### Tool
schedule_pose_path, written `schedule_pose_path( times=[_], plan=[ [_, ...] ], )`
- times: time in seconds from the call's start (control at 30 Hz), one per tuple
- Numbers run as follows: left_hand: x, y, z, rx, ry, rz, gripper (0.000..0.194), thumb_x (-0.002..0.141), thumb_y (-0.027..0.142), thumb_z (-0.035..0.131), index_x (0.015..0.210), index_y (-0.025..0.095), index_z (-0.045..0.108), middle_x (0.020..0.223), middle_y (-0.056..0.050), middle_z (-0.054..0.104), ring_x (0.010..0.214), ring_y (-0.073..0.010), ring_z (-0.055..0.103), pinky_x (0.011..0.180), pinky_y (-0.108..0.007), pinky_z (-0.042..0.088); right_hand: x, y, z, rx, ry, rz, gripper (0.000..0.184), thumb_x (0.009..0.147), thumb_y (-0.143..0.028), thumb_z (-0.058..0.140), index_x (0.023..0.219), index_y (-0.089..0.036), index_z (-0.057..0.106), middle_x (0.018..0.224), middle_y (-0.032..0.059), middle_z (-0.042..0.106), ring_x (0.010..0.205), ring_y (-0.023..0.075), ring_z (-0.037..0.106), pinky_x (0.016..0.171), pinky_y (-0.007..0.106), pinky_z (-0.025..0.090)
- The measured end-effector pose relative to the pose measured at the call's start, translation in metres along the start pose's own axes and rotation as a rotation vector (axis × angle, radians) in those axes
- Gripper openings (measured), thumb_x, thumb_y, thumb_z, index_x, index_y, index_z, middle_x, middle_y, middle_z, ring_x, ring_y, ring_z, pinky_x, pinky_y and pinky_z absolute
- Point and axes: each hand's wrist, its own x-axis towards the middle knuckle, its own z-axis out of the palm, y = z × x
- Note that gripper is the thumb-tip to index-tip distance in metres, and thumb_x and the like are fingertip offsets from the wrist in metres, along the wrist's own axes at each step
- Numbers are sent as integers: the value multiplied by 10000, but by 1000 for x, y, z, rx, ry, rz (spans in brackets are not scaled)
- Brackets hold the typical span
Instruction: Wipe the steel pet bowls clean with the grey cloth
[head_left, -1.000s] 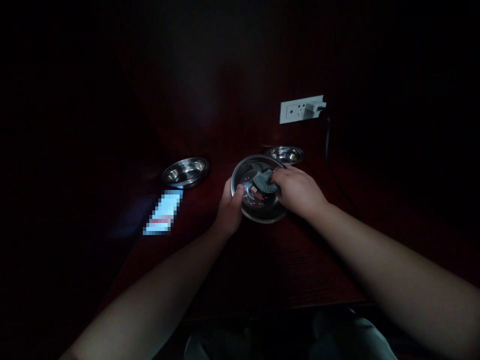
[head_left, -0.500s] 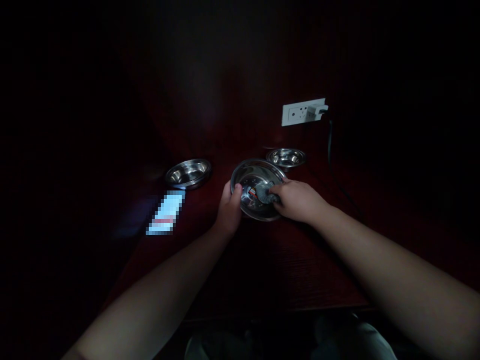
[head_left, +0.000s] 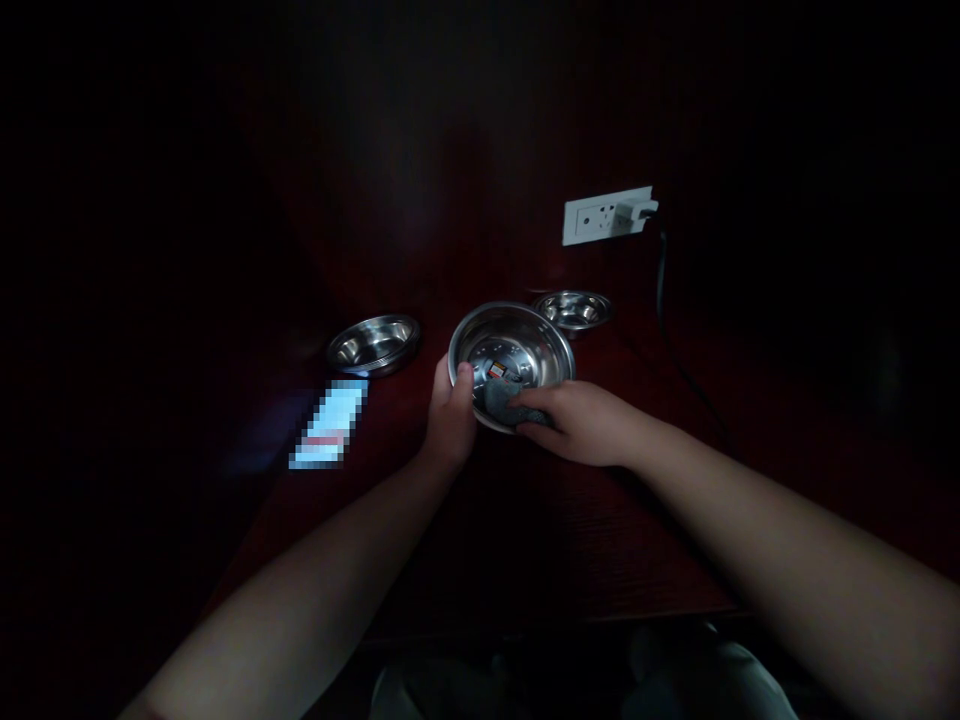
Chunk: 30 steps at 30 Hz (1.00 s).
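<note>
A steel bowl [head_left: 517, 340] is tilted toward me above the dark red table [head_left: 570, 540]. My left hand [head_left: 450, 420] grips its near left rim, thumb inside the bowl. My right hand [head_left: 577, 422] presses a grey cloth [head_left: 501, 398] against the bowl's near inner wall, fingers closed on it. A small red and white label [head_left: 496, 371] shows on the bowl's bottom.
Two more steel bowls stand on the table: one at the left [head_left: 373, 343], one behind the held bowl [head_left: 573, 309]. A lit phone [head_left: 328, 424] lies to the left. A white wall socket [head_left: 606, 216] carries a plug with a black cable [head_left: 661, 280] hanging down.
My right hand has slid the cloth from the bowl's right side down to its near inner wall. The bowl has tipped up more toward me.
</note>
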Motion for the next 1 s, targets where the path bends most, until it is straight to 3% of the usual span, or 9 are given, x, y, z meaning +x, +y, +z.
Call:
schedule_pose_path(
  times=[0.17, 0.27, 0.33, 0.4, 0.7, 1.0],
  plan=[
    [-1, 3, 2, 57, 5, 10, 394, 952, 436, 423, 1268, 213, 500, 1268, -82, 626, 1153, -217, 596, 1005, -359, 460, -1, -3, 10, 152, 14, -32, 489, 893, -253, 561, 1377, -201, 522, 1298, 108, 653, 1143, 236, 643, 980, 388, 499],
    [-2, 4, 3, 65, -15, -8, 399, 953, 443, 422, 1265, 203, 493, 1283, -94, 617, 1168, -224, 587, 1019, -372, 447, -2, -4, 16, 212, -8, -90, 638, 882, -189, 546, 1491, -158, 359, 1519, 135, 426, 1381, 234, 438, 1127, 397, 388],
    [-3, 4, 3, 65, -33, -11, 395, 956, 444, 418, 1254, 198, 496, 1305, -99, 603, 1188, -225, 575, 1033, -373, 436, -2, -5, 18, 228, -19, -116, 700, 879, -169, 534, 1528, -151, 271, 1588, 134, 280, 1450, 231, 309, 1172, 409, 324],
    [-3, 4, 4, 67, -41, -9, 393, 958, 441, 415, 1252, 193, 495, 1309, -101, 599, 1189, -223, 573, 1035, -370, 434, -2, -5, 20, 236, -26, -130, 729, 879, -161, 527, 1542, -160, 225, 1602, 124, 236, 1462, 225, 275, 1185, 424, 300],
    [-1, 3, 4, 76, 1, 15, 368, 964, 419, 399, 1236, 197, 508, 1279, -91, 625, 1153, -218, 599, 987, -354, 467, -4, 4, 9, 176, -73, -80, 675, 804, 26, 417, 1437, -203, 462, 1492, 57, 464, 1375, 179, 439, 1169, 388, 337],
    [0, 5, 2, 133, -14, -14, 385, 962, 428, 395, 1237, 192, 525, 1247, -100, 631, 1114, -224, 600, 961, -373, 473, -5, 18, 7, -44, -54, 5, 565, 803, 5, 492, 1285, -250, 636, 1395, 53, 573, 1309, 242, 524, 1119, 423, 413]
  ],
)
